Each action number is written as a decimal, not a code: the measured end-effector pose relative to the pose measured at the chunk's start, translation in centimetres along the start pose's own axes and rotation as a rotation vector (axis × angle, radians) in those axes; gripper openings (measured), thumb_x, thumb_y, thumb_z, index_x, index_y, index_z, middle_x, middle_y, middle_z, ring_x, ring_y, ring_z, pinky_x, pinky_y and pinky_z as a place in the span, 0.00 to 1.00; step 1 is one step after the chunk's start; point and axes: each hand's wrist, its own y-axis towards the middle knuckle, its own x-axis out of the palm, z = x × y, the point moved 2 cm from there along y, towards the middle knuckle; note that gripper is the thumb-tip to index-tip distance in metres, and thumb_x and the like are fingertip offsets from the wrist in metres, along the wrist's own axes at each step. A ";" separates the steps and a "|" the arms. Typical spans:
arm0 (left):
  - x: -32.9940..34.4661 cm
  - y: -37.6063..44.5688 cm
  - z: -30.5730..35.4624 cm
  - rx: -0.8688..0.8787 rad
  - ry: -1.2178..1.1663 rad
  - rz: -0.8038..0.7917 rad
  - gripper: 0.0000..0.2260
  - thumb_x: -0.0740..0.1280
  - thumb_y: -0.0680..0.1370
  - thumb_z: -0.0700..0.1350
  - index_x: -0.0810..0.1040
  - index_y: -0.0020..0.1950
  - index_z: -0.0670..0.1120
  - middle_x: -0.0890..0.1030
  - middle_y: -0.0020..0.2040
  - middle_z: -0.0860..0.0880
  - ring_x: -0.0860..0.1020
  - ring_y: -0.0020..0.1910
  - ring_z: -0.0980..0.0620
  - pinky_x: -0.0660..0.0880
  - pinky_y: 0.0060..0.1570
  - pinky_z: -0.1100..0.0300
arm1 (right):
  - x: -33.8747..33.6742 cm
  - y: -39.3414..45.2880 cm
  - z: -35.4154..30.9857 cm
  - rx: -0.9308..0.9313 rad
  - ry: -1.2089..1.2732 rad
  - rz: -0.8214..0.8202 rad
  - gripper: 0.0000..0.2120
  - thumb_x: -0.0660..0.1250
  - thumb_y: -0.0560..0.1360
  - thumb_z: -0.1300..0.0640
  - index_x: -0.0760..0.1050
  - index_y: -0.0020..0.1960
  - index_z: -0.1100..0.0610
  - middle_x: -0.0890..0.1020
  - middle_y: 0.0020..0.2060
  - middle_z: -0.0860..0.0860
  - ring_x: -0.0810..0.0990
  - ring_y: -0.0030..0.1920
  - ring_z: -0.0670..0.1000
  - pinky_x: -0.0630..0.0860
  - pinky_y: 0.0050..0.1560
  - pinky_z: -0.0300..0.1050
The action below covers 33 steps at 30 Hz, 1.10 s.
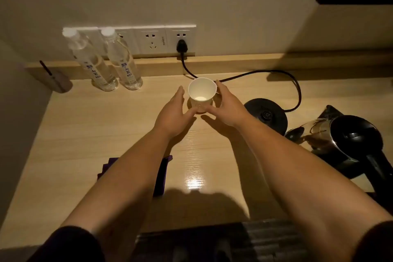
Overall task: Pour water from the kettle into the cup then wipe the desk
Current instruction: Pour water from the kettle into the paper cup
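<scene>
A white paper cup [202,91] stands upright on the wooden desk [106,125], near the back wall. A bright patch shows at its bottom. My right hand [228,106] wraps its right side, fingers behind and thumb in front. My left hand [172,112] is spread beside the cup's left side, thumb at its base and fingers slightly apart from the wall. The steel kettle [348,144] with a black lid and handle sits at the right, off its round black base [265,116]. A purple cloth [160,174] lies under my left forearm.
Two clear water bottles [110,64] stand at the back left below a socket strip [157,38]. A black cord [295,85] runs from a plug to the kettle base, passing just behind the cup. A small grey holder [57,82] sits in the left corner.
</scene>
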 end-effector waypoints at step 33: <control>7.0 -16.5 5.1 -0.042 -0.211 0.068 0.26 0.65 0.79 0.45 0.61 0.75 0.50 0.71 0.71 0.49 0.69 0.68 0.49 0.66 0.60 0.60 | 0.3 -16.2 4.3 0.026 0.068 -0.039 0.34 0.73 0.71 0.53 0.61 0.72 0.49 0.74 0.67 0.50 0.73 0.65 0.51 0.68 0.57 0.43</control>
